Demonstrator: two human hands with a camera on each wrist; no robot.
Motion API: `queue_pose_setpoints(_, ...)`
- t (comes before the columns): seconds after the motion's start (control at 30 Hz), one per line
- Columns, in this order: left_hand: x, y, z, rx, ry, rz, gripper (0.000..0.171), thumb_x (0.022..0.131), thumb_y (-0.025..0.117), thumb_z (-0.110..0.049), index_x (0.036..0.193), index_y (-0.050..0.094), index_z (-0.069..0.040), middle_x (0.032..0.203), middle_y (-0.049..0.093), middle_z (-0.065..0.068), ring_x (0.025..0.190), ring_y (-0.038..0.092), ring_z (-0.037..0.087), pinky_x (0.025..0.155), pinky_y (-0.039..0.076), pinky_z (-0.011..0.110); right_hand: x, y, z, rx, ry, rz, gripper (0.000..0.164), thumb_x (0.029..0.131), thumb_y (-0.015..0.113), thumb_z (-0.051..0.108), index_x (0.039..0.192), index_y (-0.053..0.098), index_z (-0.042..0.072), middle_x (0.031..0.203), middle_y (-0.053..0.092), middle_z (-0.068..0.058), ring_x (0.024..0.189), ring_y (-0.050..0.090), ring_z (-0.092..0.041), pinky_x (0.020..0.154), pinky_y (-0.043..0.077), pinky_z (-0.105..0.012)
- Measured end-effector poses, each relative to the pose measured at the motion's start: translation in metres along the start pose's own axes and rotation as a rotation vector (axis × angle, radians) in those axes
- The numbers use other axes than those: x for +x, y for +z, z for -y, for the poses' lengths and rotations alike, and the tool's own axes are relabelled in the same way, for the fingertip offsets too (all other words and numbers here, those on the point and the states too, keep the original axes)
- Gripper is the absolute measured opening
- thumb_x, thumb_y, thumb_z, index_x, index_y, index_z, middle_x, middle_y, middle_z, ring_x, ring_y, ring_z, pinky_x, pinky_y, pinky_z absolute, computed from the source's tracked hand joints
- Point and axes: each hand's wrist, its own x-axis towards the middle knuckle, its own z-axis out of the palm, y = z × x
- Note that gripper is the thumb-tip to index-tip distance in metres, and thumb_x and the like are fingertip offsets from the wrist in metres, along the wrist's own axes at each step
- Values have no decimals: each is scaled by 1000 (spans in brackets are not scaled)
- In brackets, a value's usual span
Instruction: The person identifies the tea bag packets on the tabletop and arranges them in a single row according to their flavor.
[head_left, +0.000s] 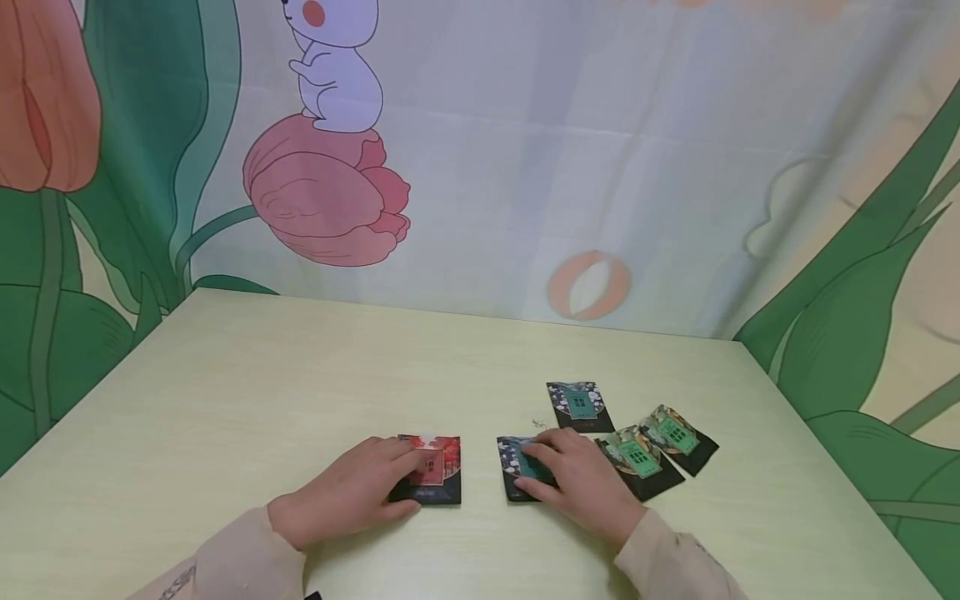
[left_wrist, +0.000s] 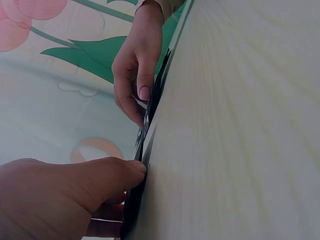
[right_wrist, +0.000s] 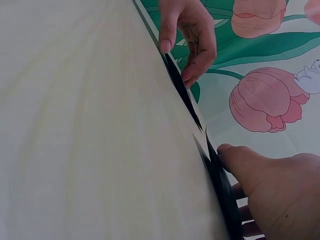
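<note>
Left hand [head_left: 360,483], fingers relaxed, touches red-labelled packet [head_left: 451,479]; right hand [head_left: 583,485], likewise, touches teal-labelled packet [head_left: 511,462] right of it, lettering [head_left: 424,492] illegible.

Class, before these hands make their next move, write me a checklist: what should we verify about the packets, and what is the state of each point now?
1. Left hand on the red packet: ok, its fingers rest on it.
2. Right hand on the near blue packet: ok, its fingers rest on it.
3. Those two packets kept apart: ok, bare table shows between them.
4. Two green-labelled packets squared up: not ok, both lie askew to the right.
5. Far blue packet face up: ok, its label shows beyond the right hand.
6. Number of packets under each hand: cannot tell, the hands cover too much.
</note>
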Motion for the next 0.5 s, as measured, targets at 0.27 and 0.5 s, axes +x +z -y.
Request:
queue_pose_setpoints(0.27,0,-1,0,3,-1,-7,38,82,74,-35,111,62,-14,105,63,-3,100,60,16,94,49,38,5,0,9,16,-13,-3,45,90,61,48,119,67,15,115,64,-5,110,59,-23,109,41,-45)
queue_pose_setpoints(0.5,1,1,0,16,-5,-1,38,82,73,-36,110,62,-14,104,63,-3,96,60,15,94,50,38,8,1,13,3,-36,-25,44,90,61,47,118,67,14,114,63,-5,112,59,-24,107,42,-45)
